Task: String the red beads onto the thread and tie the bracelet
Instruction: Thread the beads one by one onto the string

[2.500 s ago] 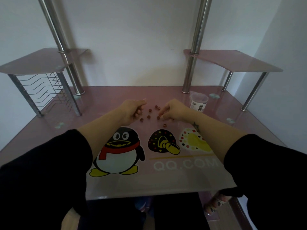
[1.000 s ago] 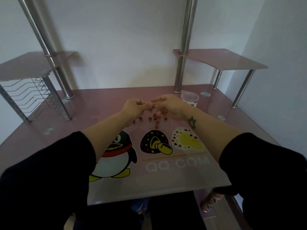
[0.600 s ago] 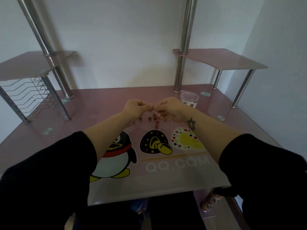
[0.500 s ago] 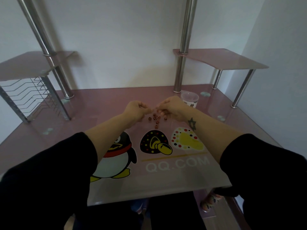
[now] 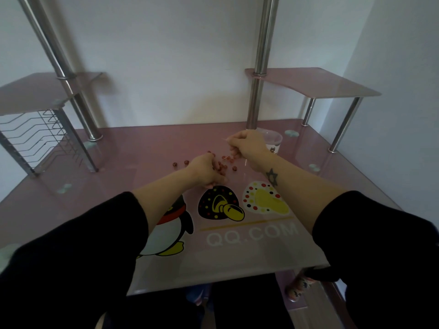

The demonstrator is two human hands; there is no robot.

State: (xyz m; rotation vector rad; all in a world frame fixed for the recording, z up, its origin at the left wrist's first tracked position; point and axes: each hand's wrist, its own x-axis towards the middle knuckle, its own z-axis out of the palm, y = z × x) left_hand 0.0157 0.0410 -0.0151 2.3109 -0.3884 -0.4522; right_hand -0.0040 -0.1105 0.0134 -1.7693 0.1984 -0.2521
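Head view: the red beads [image 5: 223, 166] are scattered on the glass desk [image 5: 118, 186], under and beside the left hand [image 5: 206, 170], whose fingers are curled down among them; whether one is pinched cannot be told. The thread [image 5: 225, 139] (thin, limp) is pinched near its tip by the raised right hand [image 5: 248, 144]. Beads are judged light, hard, roll-prone: best taken by the sides, hole left clear.

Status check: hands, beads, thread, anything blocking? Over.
Right hand raised, fingers pinching the thread. Left hand down among the loose red beads, grip hidden. Plastic cup behind the right hand, not blocking.
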